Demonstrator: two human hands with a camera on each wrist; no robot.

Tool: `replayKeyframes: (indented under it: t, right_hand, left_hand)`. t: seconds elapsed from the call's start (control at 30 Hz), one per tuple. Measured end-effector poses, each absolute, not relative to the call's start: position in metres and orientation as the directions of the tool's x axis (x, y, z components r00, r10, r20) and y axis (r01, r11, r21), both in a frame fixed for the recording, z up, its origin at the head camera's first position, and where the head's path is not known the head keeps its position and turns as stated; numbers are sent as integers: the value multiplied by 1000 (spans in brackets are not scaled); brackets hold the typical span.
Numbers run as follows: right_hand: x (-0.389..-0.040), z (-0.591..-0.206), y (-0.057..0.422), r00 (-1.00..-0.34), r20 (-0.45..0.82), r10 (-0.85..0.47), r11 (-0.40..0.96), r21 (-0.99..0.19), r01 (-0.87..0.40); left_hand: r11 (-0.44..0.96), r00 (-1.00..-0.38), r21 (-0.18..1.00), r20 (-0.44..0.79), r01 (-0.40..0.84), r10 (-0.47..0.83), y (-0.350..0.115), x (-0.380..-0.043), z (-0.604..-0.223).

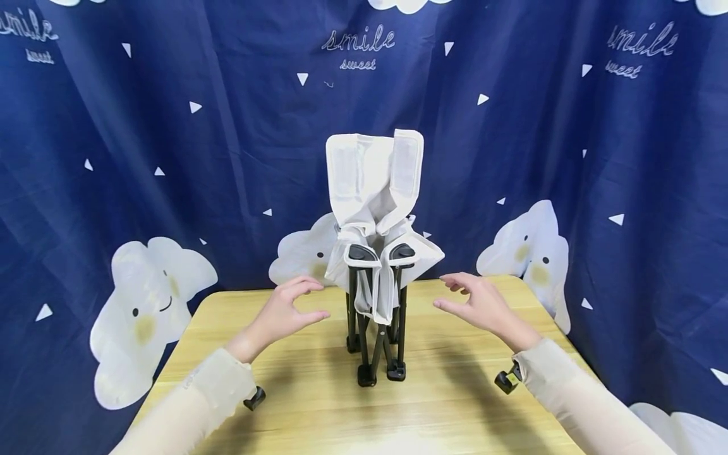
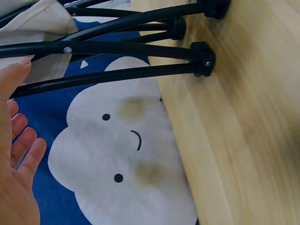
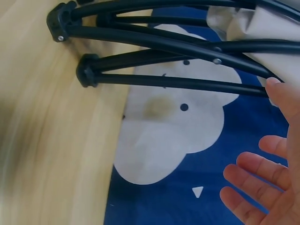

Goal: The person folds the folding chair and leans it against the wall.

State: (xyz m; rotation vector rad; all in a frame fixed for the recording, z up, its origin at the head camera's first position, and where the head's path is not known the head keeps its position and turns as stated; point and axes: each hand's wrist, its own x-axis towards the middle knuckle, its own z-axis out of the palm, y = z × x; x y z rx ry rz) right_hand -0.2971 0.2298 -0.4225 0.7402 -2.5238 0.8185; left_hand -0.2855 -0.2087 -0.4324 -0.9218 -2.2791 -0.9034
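Note:
A small folding chair with white fabric [image 1: 372, 170] and black tube legs [image 1: 401, 316] stands upright and folded together on the wooden table. Its legs cross, and black plastic feet [image 1: 366, 375] rest on the tabletop. To its left is my left hand [image 1: 287, 313], thumb and fingers spread apart and holding nothing. My right hand [image 1: 478, 303] is held out on the other side, fingers loosely bent and likewise without anything in it. In the head view both hands are apart from the chair. The wrist views show the black legs [image 2: 126, 49] beyond each thumb.
The light wooden table [image 1: 307, 404] has its far edge just behind the chair. A dark blue curtain [image 1: 239, 126] with white clouds, triangles and lettering hangs behind and around it. A small black device [image 1: 254, 398] sits at the left wrist, another [image 1: 506, 380] at the right.

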Motion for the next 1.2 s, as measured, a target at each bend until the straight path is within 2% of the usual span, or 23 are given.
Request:
replayKeyframes:
  t: [0.27,0.73,0.97,1.2]
  right_hand:
    - [-301,-440,222,-794,476,-377,682,-438,-586]
    - [-300,-463,208,-811,446,-378,638,-510,-577]
    - [-299,-475,197,-839,409,-359,583,-603,-544]
    - [-298,-486,187,-847,379,-373,568,-629,-531]
  left_hand:
    - [548,-678,433,620,715,394,-202,-282,-448]
    - [513,-712,498,554,699,432,-194,-280,-474]
    - [497,-781,603,459,624,424,-185,-278,-485]
    - [528,-853,681,313,508,418,-175,-276,-493]
